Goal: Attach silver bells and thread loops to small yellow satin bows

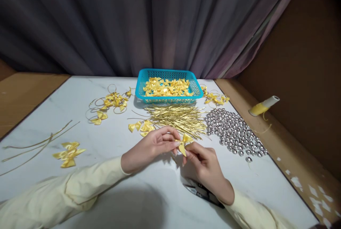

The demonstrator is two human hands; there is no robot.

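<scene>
Between my two hands, above the middle of the table, is a yellow ribbon bow (182, 148). My left hand (160, 143) pinches it from the left with thumb and fingers. From the right, my right hand (203, 161) grips it too, its fingers closed near the lower tail. Just beyond my hands lies a pile of gold twist ties (178, 118). A few loose yellow bows (146, 126) rest to the left of that pile. On the right spreads a heap of small silver bells or beads (231, 129); their exact kind is too small to tell.
A blue basket (170, 99) of yellow bows stands at the back. Looped ties with bows (114, 101) lie to its left, more (217, 98) to its right. Loose ties (39, 146) and bows (69, 154) are at left. Black-handled scissors (204, 190) lie under my right hand. A yellow thread spool (259, 108) stands right.
</scene>
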